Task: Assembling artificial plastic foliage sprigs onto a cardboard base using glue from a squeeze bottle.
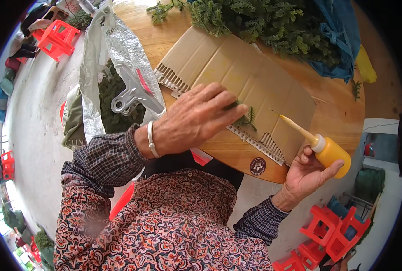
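Note:
My left hand (198,115), with a pale bangle at its wrist, is over the near left part of a cardboard sheet (237,63). Its fingers are closed on a small green fir sprig (250,119); the needled tip shows below the fingers and the rest is hidden by the hand. My right hand (307,174) grips a yellow squeeze glue bottle (333,153) at the sheet's near right corner. The bottle lies tilted, its long nozzle (298,126) pointing up and left over the cardboard. A thin strand shows at the nozzle tip, apart from the sprig.
Fir branches (255,22) are heaped on a blue bag (341,36) at the table's far side. On the left, a silver bag (128,45) with more greenery has a large metal clip (135,92) on its edge. Red stools (58,39) stand on the floor.

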Motion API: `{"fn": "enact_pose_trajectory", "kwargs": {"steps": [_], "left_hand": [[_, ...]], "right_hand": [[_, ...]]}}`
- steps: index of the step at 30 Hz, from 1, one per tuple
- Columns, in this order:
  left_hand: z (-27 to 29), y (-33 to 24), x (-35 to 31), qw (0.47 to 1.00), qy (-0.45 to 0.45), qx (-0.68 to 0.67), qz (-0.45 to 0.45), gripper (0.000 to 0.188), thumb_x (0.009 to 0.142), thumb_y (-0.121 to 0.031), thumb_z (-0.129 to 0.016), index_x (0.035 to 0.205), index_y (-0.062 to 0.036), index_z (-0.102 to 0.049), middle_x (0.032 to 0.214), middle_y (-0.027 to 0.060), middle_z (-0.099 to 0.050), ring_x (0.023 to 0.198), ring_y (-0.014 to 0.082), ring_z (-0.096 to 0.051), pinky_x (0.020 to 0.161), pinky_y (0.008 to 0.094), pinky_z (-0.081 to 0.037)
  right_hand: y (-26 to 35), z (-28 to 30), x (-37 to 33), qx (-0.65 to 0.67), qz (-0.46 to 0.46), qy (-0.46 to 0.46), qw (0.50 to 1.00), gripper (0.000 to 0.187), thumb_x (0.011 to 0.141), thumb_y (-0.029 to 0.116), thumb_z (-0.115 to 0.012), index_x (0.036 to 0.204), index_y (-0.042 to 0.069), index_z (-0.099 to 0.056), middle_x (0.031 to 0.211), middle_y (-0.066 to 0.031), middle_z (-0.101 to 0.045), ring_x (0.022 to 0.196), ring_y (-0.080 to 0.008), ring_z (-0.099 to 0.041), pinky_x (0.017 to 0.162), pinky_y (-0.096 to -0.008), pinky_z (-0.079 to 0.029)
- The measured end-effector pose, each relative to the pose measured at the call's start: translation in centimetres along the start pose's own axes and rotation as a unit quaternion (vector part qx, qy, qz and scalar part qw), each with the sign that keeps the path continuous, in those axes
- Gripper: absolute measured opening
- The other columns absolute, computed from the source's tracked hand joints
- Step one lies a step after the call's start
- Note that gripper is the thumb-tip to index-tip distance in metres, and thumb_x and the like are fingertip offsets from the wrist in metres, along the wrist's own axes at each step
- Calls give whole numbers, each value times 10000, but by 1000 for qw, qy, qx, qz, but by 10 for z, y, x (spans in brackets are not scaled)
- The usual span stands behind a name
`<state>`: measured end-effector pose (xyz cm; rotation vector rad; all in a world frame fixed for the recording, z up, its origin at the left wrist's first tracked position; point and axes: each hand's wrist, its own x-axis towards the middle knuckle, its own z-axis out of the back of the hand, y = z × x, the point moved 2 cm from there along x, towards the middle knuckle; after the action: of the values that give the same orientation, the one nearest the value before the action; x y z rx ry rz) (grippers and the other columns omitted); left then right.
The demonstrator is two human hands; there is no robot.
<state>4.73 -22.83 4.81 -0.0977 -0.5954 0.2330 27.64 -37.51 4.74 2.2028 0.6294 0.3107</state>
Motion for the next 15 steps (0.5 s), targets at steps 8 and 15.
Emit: {"fn": "enact_pose_trajectory", "kwargs": {"steps": [8, 15], "left_hand": [[-4, -16, -17, 993, 13, -57, 99, 517, 770, -207, -637, 1259, -100, -506, 1229, 134, -426, 1051, 296, -503, 871, 380, -444], [5, -13, -20, 995, 31, -41, 82, 537, 764, -242, -649, 1256, -106, -483, 1279, 162, -397, 1143, 315, -454, 919, 428, -373]], "right_hand": [[-4, -12, -8, -15, 32, -7, 999, 563, 855, 527, -592, 1145, 49, -523, 967, -161, -642, 604, -167, -619, 504, -195, -511], [-8, -28, -30, -20, 45, 4, 999, 679, 844, 599, -552, 1238, 50, -485, 1041, -175, -627, 612, -164, -618, 539, -200, -516]]}}
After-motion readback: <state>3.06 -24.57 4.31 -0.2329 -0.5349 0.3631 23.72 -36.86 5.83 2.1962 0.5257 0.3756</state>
